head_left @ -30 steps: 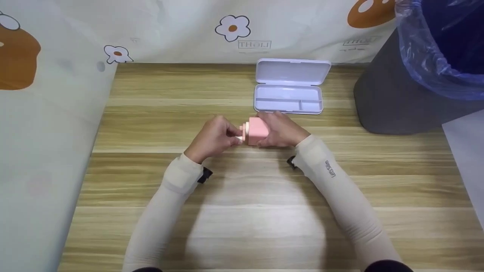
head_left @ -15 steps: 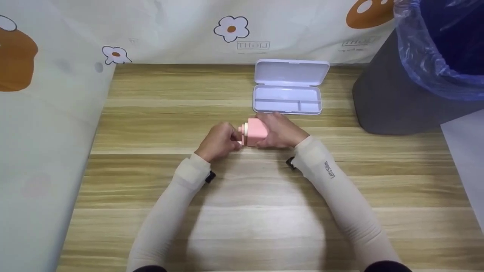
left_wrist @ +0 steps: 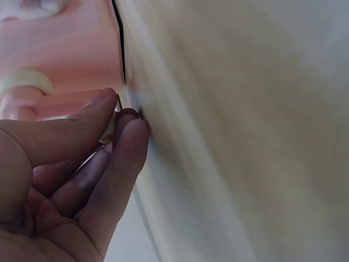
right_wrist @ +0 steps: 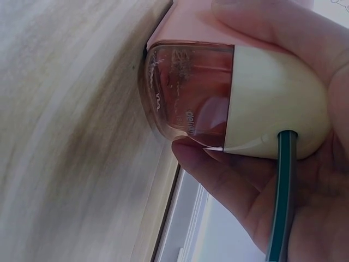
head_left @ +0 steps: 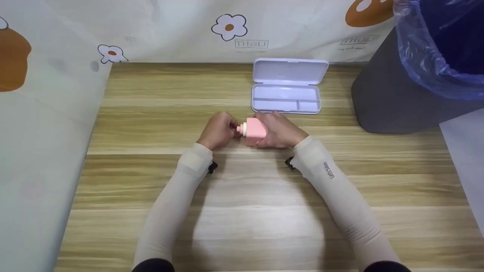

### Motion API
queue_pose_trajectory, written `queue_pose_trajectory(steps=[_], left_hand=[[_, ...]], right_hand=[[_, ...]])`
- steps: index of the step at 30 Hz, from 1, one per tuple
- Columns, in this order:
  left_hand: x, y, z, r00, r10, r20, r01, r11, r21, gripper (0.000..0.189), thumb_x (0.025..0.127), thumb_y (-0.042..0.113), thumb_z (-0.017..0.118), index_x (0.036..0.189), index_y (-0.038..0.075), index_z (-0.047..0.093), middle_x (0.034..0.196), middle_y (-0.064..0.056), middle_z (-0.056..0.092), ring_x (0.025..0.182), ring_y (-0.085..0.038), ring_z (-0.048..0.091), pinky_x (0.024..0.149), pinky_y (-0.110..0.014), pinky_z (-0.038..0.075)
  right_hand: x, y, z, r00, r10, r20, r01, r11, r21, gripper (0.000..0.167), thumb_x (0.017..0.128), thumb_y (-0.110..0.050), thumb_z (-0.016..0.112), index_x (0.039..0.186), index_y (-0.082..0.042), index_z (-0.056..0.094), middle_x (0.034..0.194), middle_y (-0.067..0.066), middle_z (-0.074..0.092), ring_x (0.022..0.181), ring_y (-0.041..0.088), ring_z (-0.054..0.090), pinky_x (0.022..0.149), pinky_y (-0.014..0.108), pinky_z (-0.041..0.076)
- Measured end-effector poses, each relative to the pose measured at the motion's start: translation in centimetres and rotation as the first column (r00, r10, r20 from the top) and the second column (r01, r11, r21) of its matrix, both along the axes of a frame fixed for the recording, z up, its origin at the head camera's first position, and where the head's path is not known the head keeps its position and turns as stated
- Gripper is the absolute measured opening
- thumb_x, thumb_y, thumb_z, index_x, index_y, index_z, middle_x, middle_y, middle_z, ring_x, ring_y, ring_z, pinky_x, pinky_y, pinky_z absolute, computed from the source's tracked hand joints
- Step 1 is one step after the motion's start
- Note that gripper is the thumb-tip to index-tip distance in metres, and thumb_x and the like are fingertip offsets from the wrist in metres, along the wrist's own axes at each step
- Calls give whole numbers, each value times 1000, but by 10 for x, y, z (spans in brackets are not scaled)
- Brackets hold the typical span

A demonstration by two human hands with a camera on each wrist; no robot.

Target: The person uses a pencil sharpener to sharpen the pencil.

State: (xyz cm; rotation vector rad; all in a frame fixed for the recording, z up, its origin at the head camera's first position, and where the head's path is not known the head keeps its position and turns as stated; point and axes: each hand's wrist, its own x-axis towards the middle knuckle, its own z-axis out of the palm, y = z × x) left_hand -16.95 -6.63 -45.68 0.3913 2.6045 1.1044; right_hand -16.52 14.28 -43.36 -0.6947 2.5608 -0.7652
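A pink hand-crank pencil sharpener (head_left: 257, 131) lies on the wooden table in the head view. My right hand (head_left: 281, 130) grips its body from the right, fingers and thumb around it. In the right wrist view, a green pencil (right_wrist: 284, 196) enters the hole in the sharpener's cream front (right_wrist: 272, 103), beside a clear shavings window (right_wrist: 188, 98). On the crank side, my left hand (head_left: 218, 130) pinches the crank's small cream knob (left_wrist: 107, 131) between thumb and fingers. Those fingers hide most of the knob. In the head view the pencil is hidden behind my right hand.
Just behind the sharpener stands an open lilac pencil case (head_left: 285, 98) with divided compartments, its lid raised. A grey bin (head_left: 389, 94) with a blue plastic liner is at the right. Flower-patterned sheeting (head_left: 170, 34) borders the table at the back and left.
My left hand has gone round with the crank, first toward me and then back away from me. The right hand keeps its grip, and the sharpener stays in about the same place.
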Motion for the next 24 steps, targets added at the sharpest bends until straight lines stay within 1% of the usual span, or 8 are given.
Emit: queue_pose_trajectory(steps=[5, 7, 10, 12, 15, 17, 20, 24], left_hand=[[-6, -2, 1, 1000, 2, 12, -2, 1000, 15, 17, 84, -7, 67, 91, 2, 80, 89, -9, 75, 81, -18, 63, 78, -34, 53], [-9, -3, 2, 1000, 19, 16, -19, 999, 45, 16, 86, -7, 68, 93, 1, 79, 92, -10, 76, 83, -18, 65, 77, -33, 53], [-15, -4, 8, 998, 57, 15, -59, 993, 103, 13, 86, -5, 70, 95, 0, 78, 92, -12, 76, 80, -19, 67, 73, -31, 55], [-18, -4, 12, 998, 63, 13, -64, 990, 122, 11, 87, -4, 72, 95, 0, 78, 90, -13, 75, 76, -19, 67, 68, -29, 55], [-20, -4, 16, 998, 55, 4, -55, 992, 115, 10, 87, -2, 72, 95, 0, 78, 90, -13, 75, 74, -18, 66, 65, -27, 53], [-20, -4, 16, 999, 53, 4, -53, 993, 107, 10, 88, -1, 72, 95, 0, 78, 91, -13, 75, 75, -18, 65, 66, -27, 53], [-20, -5, 18, 998, 60, -2, -59, 990, 124, 10, 88, -2, 72, 96, 0, 78, 93, -12, 75, 78, -18, 65, 68, -28, 53], [-20, -4, 31, 997, 55, -47, -47, 986, 159, 10, 88, -3, 72, 95, -1, 78, 93, -13, 75, 79, -17, 64, 70, -28, 53]], right_hand=[[1, 0, 1, 1000, -6, 2, 6, 1000, 16, 74, 70, -25, 88, 132, -3, 54, 102, 9, 61, 90, 26, 57, 75, 39, 49], [1, 0, 0, 1000, -4, -3, 4, 1000, 17, 75, 70, -25, 89, 133, -2, 53, 103, 9, 62, 90, 26, 57, 76, 39, 49], [0, -1, 0, 1000, 5, -19, -5, 1000, 4, 74, 70, -25, 89, 131, -2, 54, 103, 9, 62, 91, 26, 58, 77, 40, 49], [0, -1, -1, 1000, 7, -28, -7, 1000, 0, 73, 70, -25, 89, 131, -2, 55, 103, 8, 62, 90, 26, 58, 77, 40, 49], [0, -1, -1, 1000, 4, -23, -4, 1000, 0, 72, 70, -24, 89, 130, -3, 55, 103, 8, 62, 90, 25, 58, 76, 39, 50], [1, -1, -2, 1000, 5, -15, -5, 1000, 0, 72, 70, -24, 89, 130, -3, 55, 103, 8, 62, 89, 25, 58, 76, 39, 50], [0, -1, -1, 1000, 6, -14, -6, 1000, -13, 68, 70, -23, 89, 126, -3, 56, 102, 7, 63, 88, 24, 59, 74, 38, 50], [0, 1, -1, 1000, -5, -14, 5, 1000, -23, 67, 70, -24, 89, 124, -3, 57, 99, 7, 62, 86, 24, 58, 73, 38, 49]])
